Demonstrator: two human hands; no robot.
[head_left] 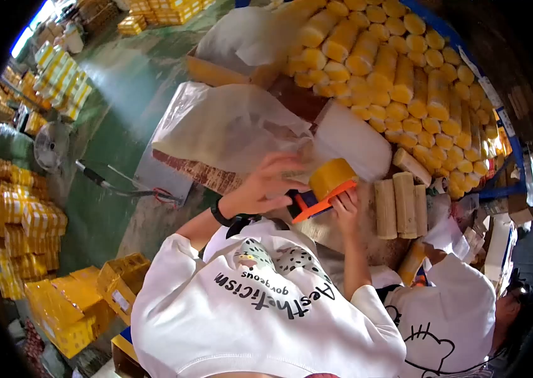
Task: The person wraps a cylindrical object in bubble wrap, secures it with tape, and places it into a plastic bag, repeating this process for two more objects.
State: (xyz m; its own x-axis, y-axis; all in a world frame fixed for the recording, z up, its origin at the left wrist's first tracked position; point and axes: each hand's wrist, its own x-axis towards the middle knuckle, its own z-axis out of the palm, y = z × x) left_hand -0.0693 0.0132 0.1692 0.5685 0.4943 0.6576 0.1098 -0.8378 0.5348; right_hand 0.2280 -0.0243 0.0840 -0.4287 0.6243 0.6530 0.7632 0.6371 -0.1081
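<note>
My right hand point(345, 206) grips an orange tape dispenser point(328, 200) loaded with a wide roll of yellow tape point(332, 176). The dispenser is held tilted in front of my chest, its dark end turned to the left. My left hand point(265, 188), with a black band on the wrist, is beside that dark end, fingers apart and slightly blurred. Beyond both hands, a sheet of clear plastic point(232, 123) covers part of a worn reddish-brown surface point(200, 171). A white wrapped bundle point(353, 138) lies just past the tape roll.
Yellow-ended rolls point(398, 75) are stacked high behind a blue frame point(513, 138). Several brown rolls point(405, 205) lie to the right. Close on my right is another person point(446, 309) in a white shirt. Taped cartons point(68, 305) and a fan point(52, 146) stand to the left.
</note>
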